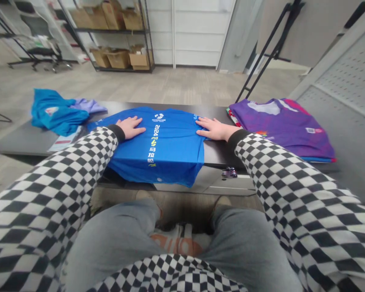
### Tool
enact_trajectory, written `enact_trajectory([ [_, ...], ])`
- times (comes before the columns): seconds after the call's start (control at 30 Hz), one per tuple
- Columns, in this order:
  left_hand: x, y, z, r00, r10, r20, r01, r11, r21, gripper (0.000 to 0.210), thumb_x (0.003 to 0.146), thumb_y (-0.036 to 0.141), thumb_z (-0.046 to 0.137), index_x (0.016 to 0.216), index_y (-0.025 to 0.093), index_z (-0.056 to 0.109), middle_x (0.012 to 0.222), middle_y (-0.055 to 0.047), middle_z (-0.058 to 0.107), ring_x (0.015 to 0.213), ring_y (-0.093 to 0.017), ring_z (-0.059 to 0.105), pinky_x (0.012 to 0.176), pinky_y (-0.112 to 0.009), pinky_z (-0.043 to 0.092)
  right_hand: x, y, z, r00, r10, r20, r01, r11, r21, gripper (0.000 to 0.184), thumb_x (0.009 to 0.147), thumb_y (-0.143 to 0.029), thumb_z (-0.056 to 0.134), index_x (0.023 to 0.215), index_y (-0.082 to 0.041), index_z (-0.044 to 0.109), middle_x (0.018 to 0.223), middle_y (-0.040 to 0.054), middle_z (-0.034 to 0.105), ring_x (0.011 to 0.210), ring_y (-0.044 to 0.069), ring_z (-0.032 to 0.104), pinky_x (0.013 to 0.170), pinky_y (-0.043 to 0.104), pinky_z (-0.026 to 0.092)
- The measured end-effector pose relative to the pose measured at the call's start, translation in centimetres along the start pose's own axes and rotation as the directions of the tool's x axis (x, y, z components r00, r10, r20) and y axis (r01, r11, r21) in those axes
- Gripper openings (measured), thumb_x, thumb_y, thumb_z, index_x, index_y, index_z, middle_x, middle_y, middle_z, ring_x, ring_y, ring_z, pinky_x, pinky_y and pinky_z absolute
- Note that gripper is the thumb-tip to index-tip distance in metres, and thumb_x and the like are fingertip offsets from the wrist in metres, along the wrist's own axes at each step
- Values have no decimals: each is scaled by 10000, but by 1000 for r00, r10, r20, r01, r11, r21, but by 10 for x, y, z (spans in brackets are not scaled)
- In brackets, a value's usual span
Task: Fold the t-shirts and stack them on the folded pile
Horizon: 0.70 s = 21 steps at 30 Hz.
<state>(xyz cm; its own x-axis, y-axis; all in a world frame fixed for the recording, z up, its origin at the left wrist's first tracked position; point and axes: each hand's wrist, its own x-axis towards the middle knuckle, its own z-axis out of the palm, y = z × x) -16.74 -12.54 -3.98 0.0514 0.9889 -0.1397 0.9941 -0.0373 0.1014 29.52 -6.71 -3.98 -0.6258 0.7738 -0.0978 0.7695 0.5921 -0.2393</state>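
At the center of the frame, you are spreading both hands, left hand and right hand, fingers fanned near the sleeves of a blue shirt, apparently to press the fabric flat. The shirt is lying across a dark table, its lower end hanging over the near edge, probably because it outruns the tabletop. A rumpled teal garment at left and a folded purple shirt at right are flanking it, seemingly set aside.

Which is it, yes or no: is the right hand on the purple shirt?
No, the right hand rests its fingers on the blue shirt, while the purple shirt lies farther right.
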Motion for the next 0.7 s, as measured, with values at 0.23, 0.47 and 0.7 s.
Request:
enact_trajectory([
  [0.23, 9, 9, 11, 995, 3, -104, -1, 1000, 25, 813, 1180, 654, 359, 1889, 256, 351, 1931, -113, 257, 1788, -404, 228, 1420, -696, 170, 3, 16, 4, 977, 91, -191, -77, 994, 77, 682, 1137, -550, 607, 1748, -248, 586, 1847, 154, 463, 1743, 423, 389, 1416, 795, 124],
  [0.47, 22, 5, 11, 996, -5, -91, 9, 999, 51, 832, 1186, 688, 314, 1903, 265, 302, 1941, -99, 236, 1789, -409, 210, 1423, -691, 158, -18, 47, -4, 904, 208, -373, -148, 972, 184, 490, 1013, -397, 723, 1402, -137, 865, 1412, 162, 835, 1321, 369, 767, 1259, 502, 546],
  [0.7, 22, 4, 12, 997, -7, -83, 10, 999, 34, 847, 1186, 691, 297, 1907, 245, 284, 1948, -106, 201, 1802, -400, 165, 1428, -690, 117, -21, 47, -8, 845, 258, -469, -256, 964, 69, 413, 1015, -437, 696, 1195, -125, 896, 1151, 191, 840, 1079, 353, 764, 1062, 479, 598],
])
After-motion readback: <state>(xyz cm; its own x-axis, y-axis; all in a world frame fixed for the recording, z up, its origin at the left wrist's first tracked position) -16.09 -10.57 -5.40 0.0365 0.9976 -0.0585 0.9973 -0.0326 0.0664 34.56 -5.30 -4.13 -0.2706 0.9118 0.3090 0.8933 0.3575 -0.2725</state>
